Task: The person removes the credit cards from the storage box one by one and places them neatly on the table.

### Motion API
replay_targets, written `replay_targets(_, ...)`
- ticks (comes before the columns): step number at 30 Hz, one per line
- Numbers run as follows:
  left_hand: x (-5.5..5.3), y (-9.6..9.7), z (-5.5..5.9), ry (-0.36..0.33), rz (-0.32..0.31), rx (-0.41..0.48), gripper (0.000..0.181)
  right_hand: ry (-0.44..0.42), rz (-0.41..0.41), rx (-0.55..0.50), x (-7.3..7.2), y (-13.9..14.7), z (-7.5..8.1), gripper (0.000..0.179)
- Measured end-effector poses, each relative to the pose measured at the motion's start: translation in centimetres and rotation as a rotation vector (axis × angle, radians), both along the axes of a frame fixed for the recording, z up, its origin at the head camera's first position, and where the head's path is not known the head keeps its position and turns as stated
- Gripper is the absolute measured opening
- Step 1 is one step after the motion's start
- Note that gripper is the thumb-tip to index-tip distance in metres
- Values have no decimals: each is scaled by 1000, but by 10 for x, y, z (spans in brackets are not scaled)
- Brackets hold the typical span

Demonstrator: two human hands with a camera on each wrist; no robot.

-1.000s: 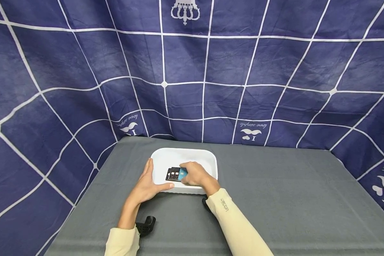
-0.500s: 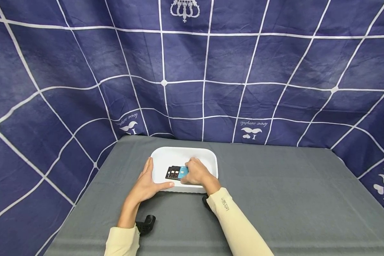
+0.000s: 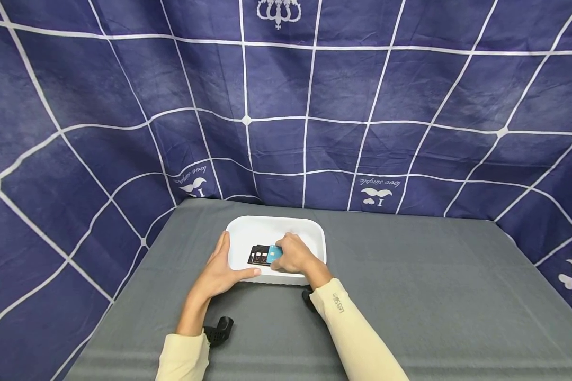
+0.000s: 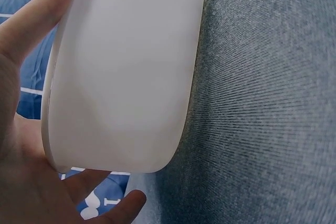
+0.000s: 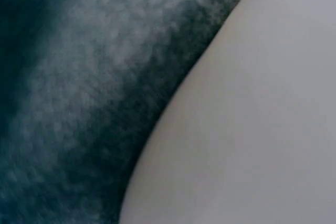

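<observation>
A white plastic tray (image 3: 302, 225) with rounded corners sits on the grey cloth; its outer wall (image 4: 126, 77) fills much of the left wrist view. Inside it lie overlapping dark chip cards (image 3: 258, 254) fanned out, a blue chip card (image 3: 274, 254) at their right end. My right hand (image 3: 296, 255) reaches in from the front and pinches the blue card between thumb and fingers. With fingers extended, my left hand (image 3: 217, 271) rests on the tray's left front corner, its thumb along the front rim. The right wrist view shows only cloth and tray wall, the right hand hidden.
A grey cloth (image 3: 424, 286) covers the table. Blue curtain (image 3: 343, 106) with white grid lines hangs behind it and to the left. Black wrist mounts (image 3: 219, 330) sit under the forearms.
My right hand has shifted slightly up and to the right, with its fingers still at the blue card. The left hand stays at the tray's corner.
</observation>
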State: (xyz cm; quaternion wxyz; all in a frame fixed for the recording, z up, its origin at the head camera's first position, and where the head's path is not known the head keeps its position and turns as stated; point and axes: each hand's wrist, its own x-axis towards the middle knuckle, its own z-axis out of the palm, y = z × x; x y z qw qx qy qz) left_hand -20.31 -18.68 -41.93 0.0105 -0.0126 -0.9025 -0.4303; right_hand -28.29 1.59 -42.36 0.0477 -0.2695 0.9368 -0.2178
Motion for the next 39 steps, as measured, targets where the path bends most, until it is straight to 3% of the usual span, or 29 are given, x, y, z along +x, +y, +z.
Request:
replay_targets(9,1,3,-3,-9,8,2,132,-18,7,-36,1,4,-2,53)
replay_targets(20,2,6,-7,-2,22,56,132,68,62,-97,9,7,2,53)
replay_targets(31,3,7,-11,0,28,57,132,90,128,-162,25,15,35,60)
replay_targets(39,0,1,-4,3,21,44,132,131,155,-189,30,34,54,59)
